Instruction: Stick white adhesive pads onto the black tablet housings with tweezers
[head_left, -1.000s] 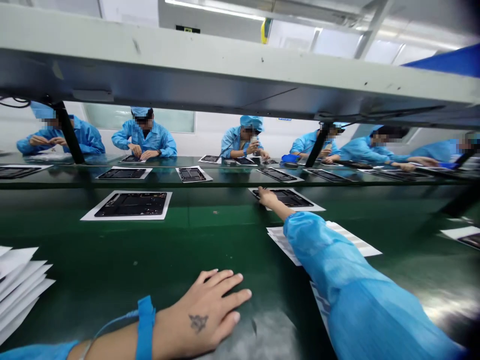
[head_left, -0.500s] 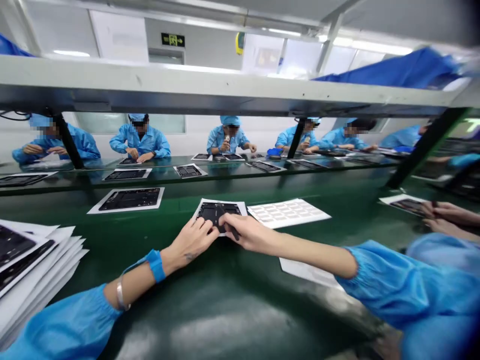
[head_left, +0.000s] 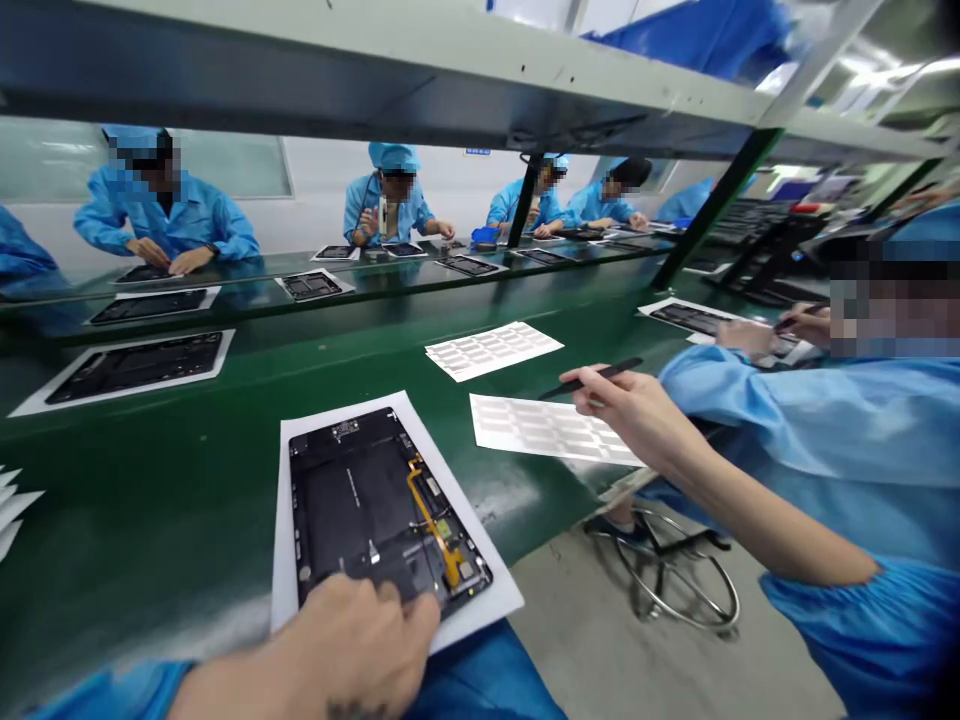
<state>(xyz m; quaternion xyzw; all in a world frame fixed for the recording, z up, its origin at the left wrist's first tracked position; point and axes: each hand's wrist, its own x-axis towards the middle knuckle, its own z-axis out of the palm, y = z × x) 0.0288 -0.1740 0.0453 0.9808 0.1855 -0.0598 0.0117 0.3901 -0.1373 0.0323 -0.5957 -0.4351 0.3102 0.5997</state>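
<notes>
A black tablet-like device housing (head_left: 375, 500) with an orange flex cable (head_left: 431, 520) lies open-backed on a white paper sheet (head_left: 495, 570) close to me. My left hand (head_left: 345, 640) is curled over its lower edge, fingers on the black frame. My right hand (head_left: 622, 400) holds a slim black pen-shaped tool (head_left: 592, 378), away from the device and above a white sheet of label strips (head_left: 547, 428). A co-worker's hand (head_left: 750, 340) at right holds a dark tool over another device on paper.
A green conveyor belt (head_left: 187, 480) carries further devices on white sheets and a second label sheet (head_left: 491, 350). Its near edge drops to a grey floor with a round metal stool base (head_left: 664, 570). Co-workers in blue sit across the belt beneath a grey overhead shelf (head_left: 390, 70).
The device on its sheet now lies nearer me, at the belt's edge. My right hand has left it and moved right, showing the black tool. The view has swung and tilted, bringing the floor into sight.
</notes>
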